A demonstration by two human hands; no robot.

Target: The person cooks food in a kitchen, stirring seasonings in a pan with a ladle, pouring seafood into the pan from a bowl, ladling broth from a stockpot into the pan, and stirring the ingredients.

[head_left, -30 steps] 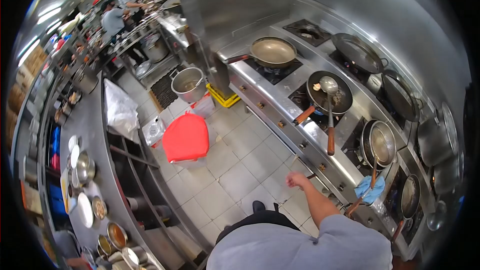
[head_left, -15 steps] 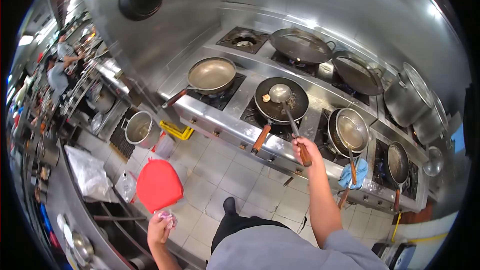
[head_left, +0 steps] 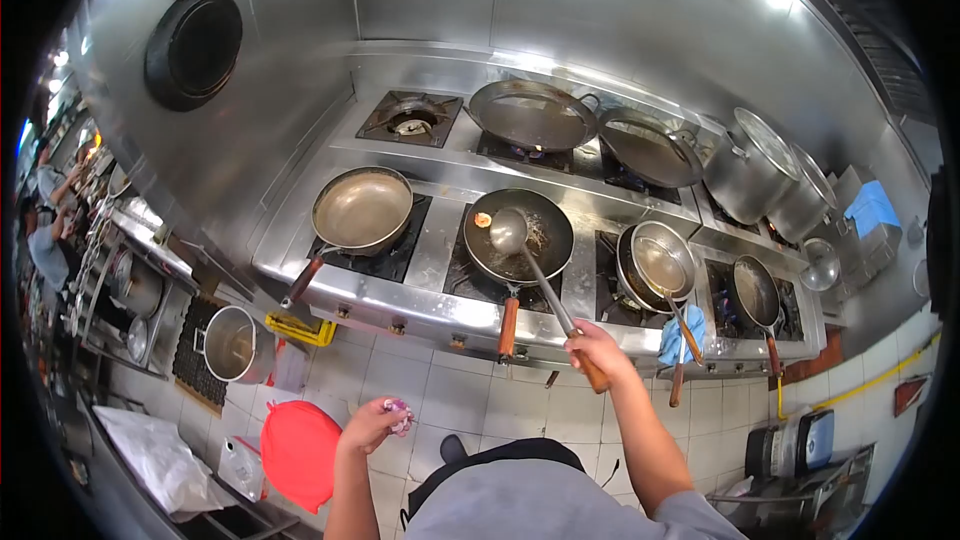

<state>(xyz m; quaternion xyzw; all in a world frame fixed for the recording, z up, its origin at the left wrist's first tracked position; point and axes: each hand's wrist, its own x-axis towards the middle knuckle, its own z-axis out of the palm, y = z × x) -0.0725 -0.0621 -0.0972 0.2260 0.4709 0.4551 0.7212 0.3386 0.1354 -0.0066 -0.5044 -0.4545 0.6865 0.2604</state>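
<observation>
Ladle point(head_left: 547, 292) gripped by right hand point(head_left: 597, 350) at wooden handle point(head_left: 592, 376), bowl point(head_left: 509, 230) inside dark pan point(head_left: 553, 225) ahead. Left hand point(head_left: 372, 424) curled around small pieces point(head_left: 401, 417) (pinkish-white), red cover point(head_left: 300, 455) to its left.

1 metal ladle point(head_left: 550, 292), wood-ended handle, slanting, bowl inside dark pan point(head_left: 555, 245); 1 pink-white clump point(head_left: 400, 417), left hand point(head_left: 370, 425).

This is a commercial kitchen: just beyond the right hand point(head_left: 597, 352) runs a long steel stove point(head_left: 420, 308) with two rows of burners carrying pans point(head_left: 362, 208); big stockpots point(head_left: 746, 182) stand farther right, and well left of the left hand point(head_left: 370, 425), other people point(head_left: 47, 248) stand.
</observation>
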